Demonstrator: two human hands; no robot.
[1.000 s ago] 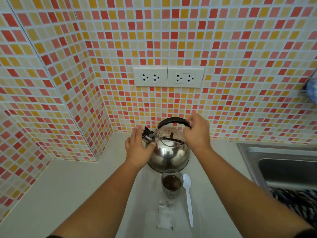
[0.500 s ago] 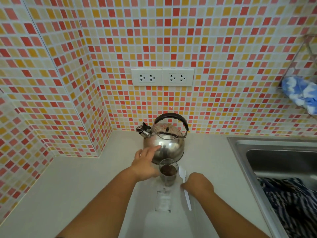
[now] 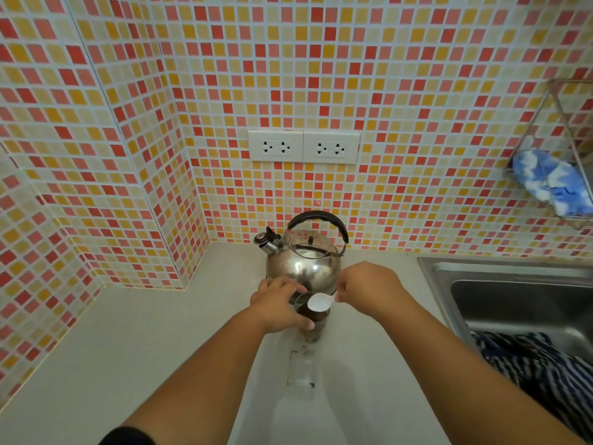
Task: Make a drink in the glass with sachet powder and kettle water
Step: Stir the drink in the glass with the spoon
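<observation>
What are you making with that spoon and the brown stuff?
A person is making a drink at the kitchen counter. The left hand is wrapped around the glass, which has dark brown liquid in it. The right hand holds a white plastic spoon with its bowl over the mouth of the glass, probably about to stir. The steel kettle stands just behind the glass, and the opened sachet lies flat on the counter in front of it.
</observation>
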